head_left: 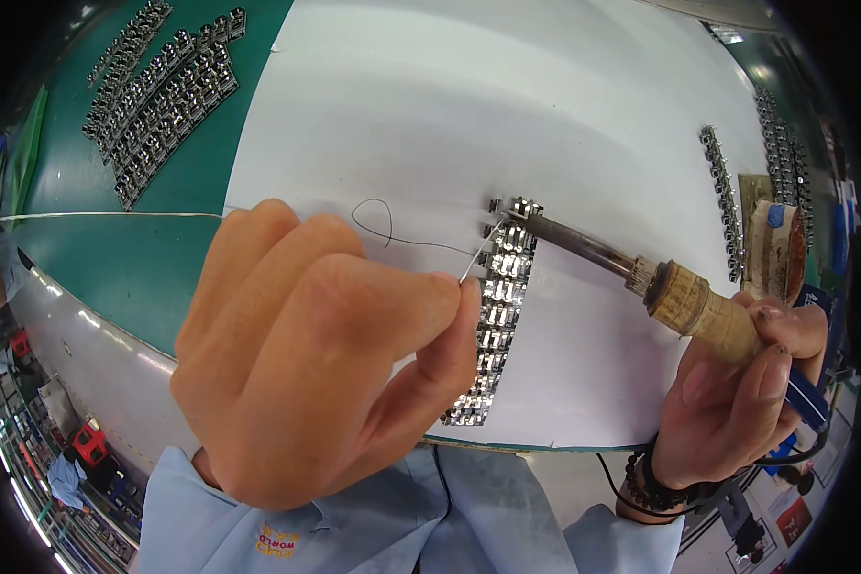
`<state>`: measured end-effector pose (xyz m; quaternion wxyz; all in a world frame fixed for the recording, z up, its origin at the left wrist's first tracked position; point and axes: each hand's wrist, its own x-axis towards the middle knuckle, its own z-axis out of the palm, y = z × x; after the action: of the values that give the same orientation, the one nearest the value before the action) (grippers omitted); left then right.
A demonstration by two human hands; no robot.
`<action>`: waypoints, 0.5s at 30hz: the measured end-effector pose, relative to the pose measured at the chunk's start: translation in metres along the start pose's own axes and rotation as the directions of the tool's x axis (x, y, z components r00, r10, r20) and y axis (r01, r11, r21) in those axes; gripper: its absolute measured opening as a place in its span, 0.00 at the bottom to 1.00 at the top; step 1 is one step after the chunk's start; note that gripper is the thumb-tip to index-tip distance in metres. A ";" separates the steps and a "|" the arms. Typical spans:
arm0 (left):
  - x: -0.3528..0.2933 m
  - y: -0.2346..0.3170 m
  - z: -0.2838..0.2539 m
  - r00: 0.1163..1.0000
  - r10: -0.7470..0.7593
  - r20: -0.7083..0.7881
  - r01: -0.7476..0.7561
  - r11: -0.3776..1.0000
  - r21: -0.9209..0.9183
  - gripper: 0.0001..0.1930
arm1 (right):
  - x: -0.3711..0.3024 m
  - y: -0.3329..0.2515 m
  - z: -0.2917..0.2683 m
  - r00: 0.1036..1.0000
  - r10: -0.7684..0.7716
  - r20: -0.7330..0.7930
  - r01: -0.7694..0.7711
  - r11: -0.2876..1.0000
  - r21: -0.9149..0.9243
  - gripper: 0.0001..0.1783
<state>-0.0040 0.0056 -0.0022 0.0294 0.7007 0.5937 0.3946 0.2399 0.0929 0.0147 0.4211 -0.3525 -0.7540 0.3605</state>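
Observation:
My left hand (297, 354) pinches a thin solder wire (482, 251) between thumb and forefinger. Its short free end slants up to the top of a block of small shiny metal connectors (500, 330), while the rest trails off leftward behind the hand. Held by the handle in my right hand (737, 411) is a soldering iron (695, 304). Its dark shaft points left, and the tip meets the wire end at the uppermost connectors; exact contact is too small to tell. A fine dark looped wire (390, 239) runs over the white sheet to the connectors' left edge.
Under the work lies a white sheet (392, 115) on a green table (134, 277). Rows of metal connectors (167, 96) rest at the far left, and another strip (723, 201) at the right. A worn block (770, 249) stands near the iron. Cables hang by my right wrist.

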 end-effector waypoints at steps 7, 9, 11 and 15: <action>-0.001 0.003 -0.004 1.000 0.009 -0.003 -0.009 1.000 0.008 0.17 | -0.002 -0.002 -0.003 1.000 -0.031 0.007 0.031 1.000 -0.003 0.19; -0.001 0.003 -0.004 1.000 0.016 -0.005 -0.016 1.000 0.007 0.16 | -0.003 -0.003 -0.004 0.997 -0.021 -0.076 0.020 1.000 -0.018 0.19; -0.001 0.004 -0.003 1.000 0.024 -0.017 -0.023 1.000 0.009 0.16 | -0.004 -0.005 -0.005 0.999 -0.048 0.009 0.048 0.999 -0.006 0.19; -0.001 0.003 -0.001 0.998 0.053 -0.028 -0.052 0.999 0.011 0.16 | -0.007 -0.007 -0.006 0.998 -0.059 0.013 0.059 0.998 -0.011 0.19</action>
<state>-0.0019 0.0038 -0.0004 0.0069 0.7106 0.5775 0.4020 0.2464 0.0850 0.0203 0.4248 -0.3302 -0.7687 0.3458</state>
